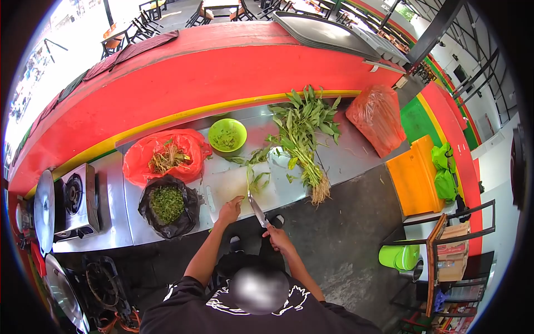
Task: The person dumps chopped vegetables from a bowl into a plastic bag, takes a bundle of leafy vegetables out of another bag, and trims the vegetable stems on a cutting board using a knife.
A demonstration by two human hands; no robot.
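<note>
My right hand (280,238) grips the handle of a kitchen knife (257,210), its blade pointing away from me over the front of a white cutting board (219,186). At the blade's tip lies a small leafy sprig (257,181). My left hand (231,210) is closed over the board's front edge, fingertips together near the sprig's stem end; what they pinch is too small to tell. Behind the board, to the right, rests a big bunch of leafy greens (303,128) with roots (321,192) toward me. A green bowl (227,135) holds some leaves.
A red plastic bag (133,161) with stems and a black bag (192,209) of chopped greens stand left on the metal counter (114,195). Further left is a gas stove (80,195). A filled red bag (378,119) sits right, near an orange crate (409,178).
</note>
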